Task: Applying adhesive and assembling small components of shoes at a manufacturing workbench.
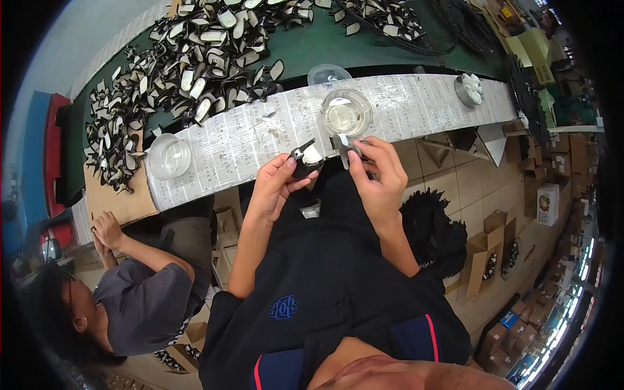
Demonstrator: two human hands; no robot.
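My left hand [274, 187] is closed on a small black piece with a white face [303, 168], holding it up at the table's near edge. Between the thumb and fingers of my right hand [382, 177] is a thin grey flat piece [342, 144]; its exact kind I cannot make out. The two held things are close together but look apart. Just beyond my right hand stands a clear round tub [348, 95]. A large heap of black pieces with white faces [198, 55], much like the one in my left hand, covers the far left of the table.
A printed paper strip [237, 140] covers the table's near side, with another clear tub [170, 173] and a metal cup of white items [469, 99]. A co-worker [140, 292] sits at my left, hands by a cardboard sheet [123, 198]. Black material [432, 231] and open boxes [487, 250] lie right.
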